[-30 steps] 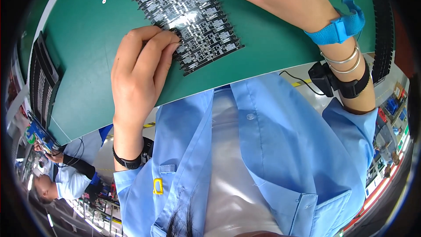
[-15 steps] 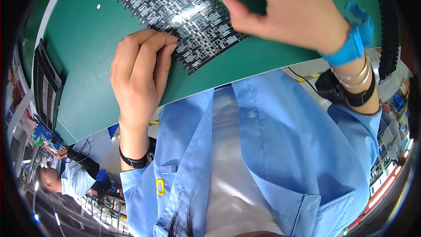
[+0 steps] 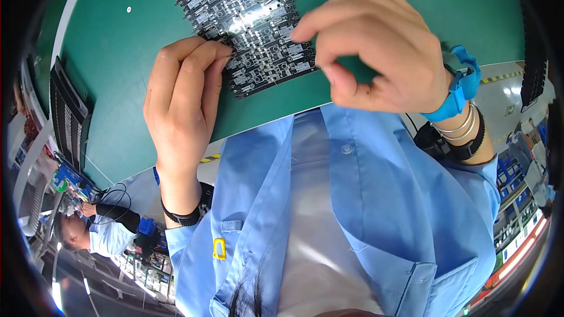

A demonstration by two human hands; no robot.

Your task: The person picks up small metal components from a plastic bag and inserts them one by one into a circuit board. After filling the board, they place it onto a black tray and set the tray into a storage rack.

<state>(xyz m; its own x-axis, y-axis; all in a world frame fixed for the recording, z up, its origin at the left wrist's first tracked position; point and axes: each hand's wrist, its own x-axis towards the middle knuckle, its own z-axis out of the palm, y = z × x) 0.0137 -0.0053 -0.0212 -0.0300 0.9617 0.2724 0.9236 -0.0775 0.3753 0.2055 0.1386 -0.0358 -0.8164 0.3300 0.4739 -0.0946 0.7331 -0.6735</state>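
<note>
**At the worktop's near edge: a black circuit panel pinned and worked by 2 hands**

Near the front edge of the green worktop lies a black panel of small circuit boards, many identical units joined in rows, slanting from the upper left down toward the person's chest. Its lower corner sits just short of the worktop's rim, close enough for both hands to reach it without stretching.

The left hand lies flat along the panel's left margin, its fingers together and their tips pressed on the edge units. That flat, closed grip looks meant to hold the panel from sliding, as far as I can judge. The right hand curls over the panel's right corner, its forefinger tip touching the edge units and its thumb drawn in under the other fingers. Whether anything is pinched between them cannot be told; the fingers hide it.

On the right wrist sit a blue strap, thin bangles and a dark band; a black band circles the left wrist. A light blue work coat fills the lower picture.

As for containers, a dark tray stands at the worktop's left side, with rows of pale strip-like parts in it, too small to name. At the lower left another person in blue bends over a separate station.
</note>
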